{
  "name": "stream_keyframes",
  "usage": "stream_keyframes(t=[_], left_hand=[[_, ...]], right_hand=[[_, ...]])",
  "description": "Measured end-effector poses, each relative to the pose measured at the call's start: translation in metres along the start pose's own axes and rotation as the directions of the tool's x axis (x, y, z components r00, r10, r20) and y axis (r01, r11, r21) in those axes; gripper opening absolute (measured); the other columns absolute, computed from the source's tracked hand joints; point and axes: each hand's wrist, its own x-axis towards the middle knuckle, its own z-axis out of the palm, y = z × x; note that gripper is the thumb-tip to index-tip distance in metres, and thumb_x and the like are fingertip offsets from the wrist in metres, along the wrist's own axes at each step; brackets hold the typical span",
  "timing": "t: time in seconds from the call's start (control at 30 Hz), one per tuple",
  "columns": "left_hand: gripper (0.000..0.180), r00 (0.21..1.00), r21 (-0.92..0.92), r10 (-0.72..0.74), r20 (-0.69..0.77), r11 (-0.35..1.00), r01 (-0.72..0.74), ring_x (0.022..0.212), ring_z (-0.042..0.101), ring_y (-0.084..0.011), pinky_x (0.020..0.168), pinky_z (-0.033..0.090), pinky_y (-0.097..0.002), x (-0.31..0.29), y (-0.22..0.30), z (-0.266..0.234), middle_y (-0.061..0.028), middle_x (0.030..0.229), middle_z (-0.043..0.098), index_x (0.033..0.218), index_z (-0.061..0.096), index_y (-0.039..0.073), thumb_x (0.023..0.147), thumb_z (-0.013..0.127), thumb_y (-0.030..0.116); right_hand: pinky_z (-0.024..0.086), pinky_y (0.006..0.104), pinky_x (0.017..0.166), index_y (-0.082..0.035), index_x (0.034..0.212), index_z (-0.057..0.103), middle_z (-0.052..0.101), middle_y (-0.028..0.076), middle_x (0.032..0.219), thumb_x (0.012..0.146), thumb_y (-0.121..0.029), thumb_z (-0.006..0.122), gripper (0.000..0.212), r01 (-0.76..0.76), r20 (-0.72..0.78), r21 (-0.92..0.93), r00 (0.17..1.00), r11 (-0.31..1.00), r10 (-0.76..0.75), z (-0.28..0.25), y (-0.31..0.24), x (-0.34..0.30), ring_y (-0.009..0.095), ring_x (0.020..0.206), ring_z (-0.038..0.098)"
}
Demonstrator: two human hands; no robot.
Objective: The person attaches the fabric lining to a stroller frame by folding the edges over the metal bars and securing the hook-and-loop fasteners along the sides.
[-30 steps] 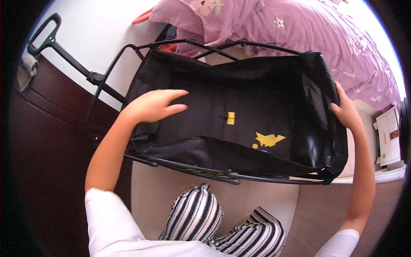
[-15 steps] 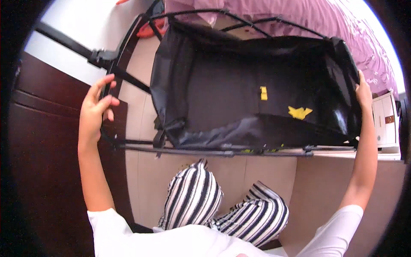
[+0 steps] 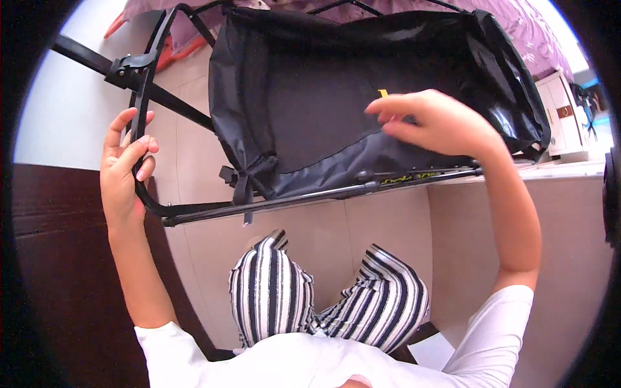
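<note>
A black fabric tub (image 3: 323, 97) hangs in a black tubular frame (image 3: 278, 208), like a folding wagon. At its left end, my left hand (image 3: 124, 174) has its fingers curled loosely round the frame's curved end bar (image 3: 143, 97). My right hand (image 3: 440, 123) hovers over the tub's right half, fingers apart and slightly bent, holding nothing that shows. Just past its fingertips peeks a bit of a yellow mark or piece (image 3: 383, 94); the hand hides the area to the right of it. A tied strap (image 3: 244, 181) dangles at the tub's near left corner.
A black pole (image 3: 84, 55) with a clamp juts out left. A bed with a pink cover (image 3: 530, 32) lies behind, a dark brown wooden panel (image 3: 58, 258) at left. Right stand a white cabinet (image 3: 556, 110) and a beige panel (image 3: 504, 246). My striped-trousered knees (image 3: 272, 291) are close below.
My right hand has left the tub's right rim and come inward over the tub. The frame now sits farther up and left in view, tilted, with my left hand still at its bar.
</note>
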Motion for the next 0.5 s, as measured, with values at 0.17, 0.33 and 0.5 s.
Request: stream_keyframes(t=[0.17, 0.33, 0.5], left_hand=[[0.041, 0.998, -0.154, -0.031, 0.053, 0.987, 0.039, 0.069, 0.054, -0.0087, 0.047, 0.037, -0.0168, 0.004, -0.004, 0.024, -0.0192, 0.117, 0.053, 0.120, 0.044, 0.003, 0.080, 0.052, -0.007], [0.036, 0.995, -0.303, -0.052, 0.081, 0.950, 0.074, 0.080, 0.058, -0.0111, 0.053, 0.042, -0.0181, 0.008, -0.008, 0.031, -0.0203, 0.121, 0.051, 0.117, 0.046, 0.003, 0.082, 0.051, -0.005], [0.030, 0.995, -0.053, 0.101, -0.015, 0.993, -0.101, 0.103, 0.054, -0.0166, 0.084, 0.045, -0.0263, 0.002, -0.012, 0.038, -0.0123, 0.115, 0.053, 0.113, 0.050, 0.000, 0.084, 0.056, 0.002]], right_hand=[[0.047, 0.0366, 0.084, -0.008, 0.123, 0.050, 0.062, 0.015, 0.103, 0.079, -0.018, 0.064, 0.047, 0.070, 0.263, -0.046, 0.963, 0.997, -0.055, 0.037, -0.004, 0.040, 0.031, 0.096, 0.059], [0.044, 0.0385, 0.090, -0.018, 0.132, 0.041, 0.040, 0.016, 0.132, 0.069, -0.008, 0.071, 0.071, 0.390, 0.212, -0.153, 0.911, 0.908, -0.355, 0.079, -0.037, 0.092, 0.032, 0.116, 0.046], [0.047, 0.0350, 0.081, -0.015, 0.105, 0.058, 0.049, 0.012, 0.117, 0.075, -0.013, 0.066, 0.031, 0.554, 0.071, -0.281, 0.826, 0.784, -0.559, 0.096, -0.046, 0.124, 0.028, 0.103, 0.053]])
